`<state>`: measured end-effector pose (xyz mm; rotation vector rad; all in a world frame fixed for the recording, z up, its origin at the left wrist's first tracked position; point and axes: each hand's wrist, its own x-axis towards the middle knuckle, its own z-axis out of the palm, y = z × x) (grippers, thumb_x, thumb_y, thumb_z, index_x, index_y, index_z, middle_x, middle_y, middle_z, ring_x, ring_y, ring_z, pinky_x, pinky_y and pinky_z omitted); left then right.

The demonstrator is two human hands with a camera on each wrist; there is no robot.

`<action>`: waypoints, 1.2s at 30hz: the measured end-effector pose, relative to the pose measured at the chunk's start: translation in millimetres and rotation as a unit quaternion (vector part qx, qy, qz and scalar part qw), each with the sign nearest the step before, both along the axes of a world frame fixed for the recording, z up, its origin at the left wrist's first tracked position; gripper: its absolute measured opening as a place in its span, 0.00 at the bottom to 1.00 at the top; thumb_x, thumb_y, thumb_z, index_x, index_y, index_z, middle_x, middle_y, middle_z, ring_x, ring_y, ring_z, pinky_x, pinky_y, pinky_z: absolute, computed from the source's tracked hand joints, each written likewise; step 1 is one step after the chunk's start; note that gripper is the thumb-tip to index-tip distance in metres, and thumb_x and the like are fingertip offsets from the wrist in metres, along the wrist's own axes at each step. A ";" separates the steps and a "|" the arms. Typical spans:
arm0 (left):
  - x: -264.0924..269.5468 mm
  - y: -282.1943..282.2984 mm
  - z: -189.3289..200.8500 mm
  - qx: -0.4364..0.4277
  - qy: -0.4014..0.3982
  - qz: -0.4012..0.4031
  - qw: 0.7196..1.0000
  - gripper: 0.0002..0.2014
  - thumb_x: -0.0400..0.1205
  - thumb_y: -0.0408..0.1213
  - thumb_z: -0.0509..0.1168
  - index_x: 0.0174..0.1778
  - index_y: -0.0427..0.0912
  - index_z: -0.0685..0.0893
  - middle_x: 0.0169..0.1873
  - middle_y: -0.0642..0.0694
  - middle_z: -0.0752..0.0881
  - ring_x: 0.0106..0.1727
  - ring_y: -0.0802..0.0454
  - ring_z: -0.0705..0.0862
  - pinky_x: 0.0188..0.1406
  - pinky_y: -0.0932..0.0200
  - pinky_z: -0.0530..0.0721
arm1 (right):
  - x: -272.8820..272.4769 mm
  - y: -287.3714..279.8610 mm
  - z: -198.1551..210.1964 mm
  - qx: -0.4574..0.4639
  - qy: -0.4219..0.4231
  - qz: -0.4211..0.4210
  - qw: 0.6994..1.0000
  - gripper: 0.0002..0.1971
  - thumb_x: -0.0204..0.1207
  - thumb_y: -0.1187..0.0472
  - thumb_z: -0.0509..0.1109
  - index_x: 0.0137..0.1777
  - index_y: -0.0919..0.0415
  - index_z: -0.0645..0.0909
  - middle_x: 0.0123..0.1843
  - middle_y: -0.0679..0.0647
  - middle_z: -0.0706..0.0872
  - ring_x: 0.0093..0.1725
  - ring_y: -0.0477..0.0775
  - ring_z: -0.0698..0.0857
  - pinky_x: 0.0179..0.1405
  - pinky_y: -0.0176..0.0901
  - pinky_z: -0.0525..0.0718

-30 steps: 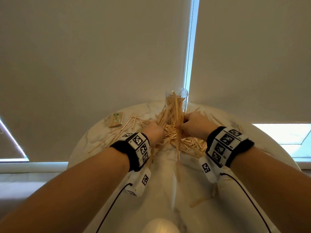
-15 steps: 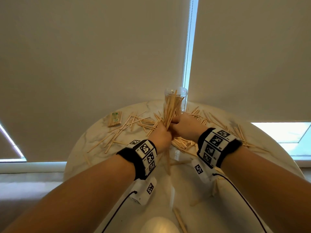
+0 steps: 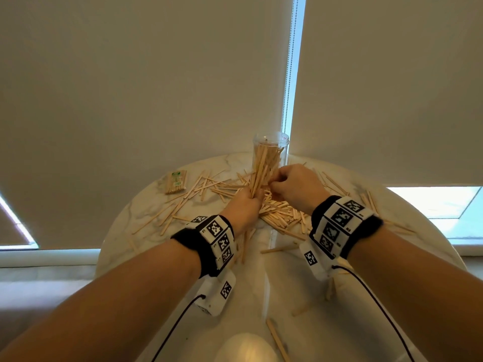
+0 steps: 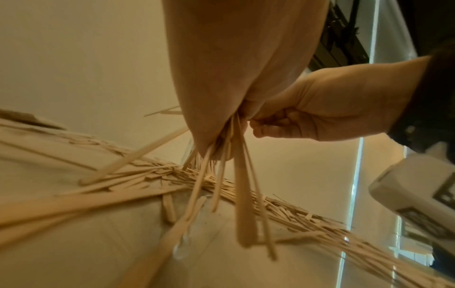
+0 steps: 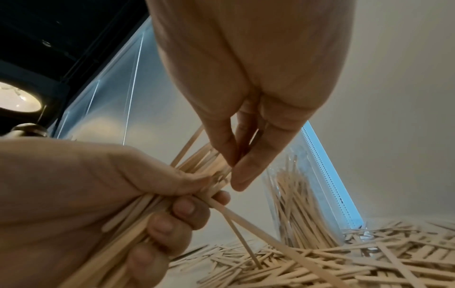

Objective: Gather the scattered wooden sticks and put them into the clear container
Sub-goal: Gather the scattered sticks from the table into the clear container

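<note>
A clear container (image 3: 270, 148) stands upright at the far side of the table, partly filled with wooden sticks; it also shows in the right wrist view as the container (image 5: 307, 194). My left hand (image 3: 252, 198) grips an upright bundle of sticks (image 3: 260, 173) just in front of it. My right hand (image 3: 274, 182) pinches sticks at the bundle's right side, its fingertips (image 5: 236, 167) meeting above my left hand (image 5: 98, 194). The bundle's lower ends (image 4: 242, 194) hang under my left hand. A pile of loose sticks (image 3: 279, 218) lies beneath both hands.
The round marble table (image 3: 130, 218) carries scattered sticks left and right of the pile. A wrapped pack of sticks (image 3: 176, 182) lies at far left. Stray sticks (image 3: 277, 338) lie near the front edge by a white rounded object (image 3: 245, 348). Roller blinds hang close behind.
Both hands rose from the pile with a gathered bundle, bringing it upright before the container. The right hand has since shifted slightly right of the bundle.
</note>
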<state>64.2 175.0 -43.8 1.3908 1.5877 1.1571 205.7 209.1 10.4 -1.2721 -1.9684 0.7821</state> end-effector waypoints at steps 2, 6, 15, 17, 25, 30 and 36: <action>-1.0 1.5 2.4 0.012 -0.034 0.016 0.999 0.14 0.84 0.54 0.60 0.53 0.47 0.82 0.33 0.50 0.82 0.36 0.50 0.80 0.41 0.46 0.82 | -3.0 -10.7 -0.4 -0.005 -0.021 0.042 0.999 0.03 0.76 0.64 0.76 0.46 0.57 0.85 0.42 0.53 0.91 0.39 0.51 0.92 0.45 0.49 0.93; -4.4 6.6 9.6 0.020 -0.040 0.065 0.997 0.15 0.87 0.51 0.61 0.54 0.44 0.86 0.43 0.43 0.90 0.34 0.51 0.83 0.36 0.55 0.81 | -10.5 -18.6 -9.1 0.010 -0.072 0.067 0.995 0.11 0.70 0.57 0.81 0.49 0.55 0.83 0.43 0.50 0.91 0.43 0.51 0.92 0.49 0.53 0.92; -17.8 3.2 11.7 -0.002 0.011 0.034 0.999 0.12 0.79 0.46 0.64 0.53 0.42 0.81 0.39 0.42 0.85 0.37 0.47 0.81 0.37 0.51 0.80 | -0.1 -3.1 -7.5 0.052 -0.161 0.001 0.986 0.30 0.77 0.56 0.77 0.76 0.54 0.69 0.64 0.53 0.84 0.58 0.55 0.86 0.58 0.49 0.86; -12.9 -2.0 13.4 -0.015 -0.031 -0.020 0.999 0.06 0.83 0.39 0.61 0.52 0.43 0.81 0.36 0.45 0.85 0.31 0.52 0.79 0.30 0.58 0.78 | -1.7 0.6 -10.2 0.050 -0.224 0.016 0.973 0.37 0.76 0.59 0.78 0.82 0.55 0.63 0.70 0.56 0.80 0.64 0.57 0.83 0.61 0.49 0.83; -5.4 -5.7 12.6 -0.039 -0.041 -0.071 0.996 0.06 0.76 0.38 0.61 0.45 0.43 0.82 0.38 0.41 0.79 0.31 0.52 0.73 0.27 0.58 0.71 | 1.3 7.2 -19.6 0.110 -0.214 -0.016 0.971 0.09 0.81 0.61 0.72 0.58 0.52 0.88 0.56 0.50 0.88 0.52 0.49 0.86 0.55 0.42 0.85; -6.0 -3.2 16.7 -0.061 -0.100 -0.028 0.993 0.04 0.84 0.31 0.56 0.50 0.39 0.76 0.28 0.46 0.74 0.27 0.52 0.72 0.23 0.59 0.69 | 1.8 5.9 -3.1 0.125 -0.061 -0.061 0.988 0.27 0.80 0.67 0.68 0.78 0.57 0.69 0.77 0.60 0.65 0.51 0.54 0.84 0.48 0.40 0.84; 4.8 -9.6 13.9 -0.028 -0.097 -0.105 0.989 0.18 0.87 0.51 0.63 0.63 0.40 0.78 0.33 0.49 0.74 0.28 0.57 0.73 0.40 0.52 0.85 | -1.9 -7.7 17.3 0.153 -0.008 -0.028 0.988 0.18 0.88 0.61 0.55 0.76 0.59 0.69 0.53 0.53 0.88 0.44 0.50 0.87 0.38 0.40 0.84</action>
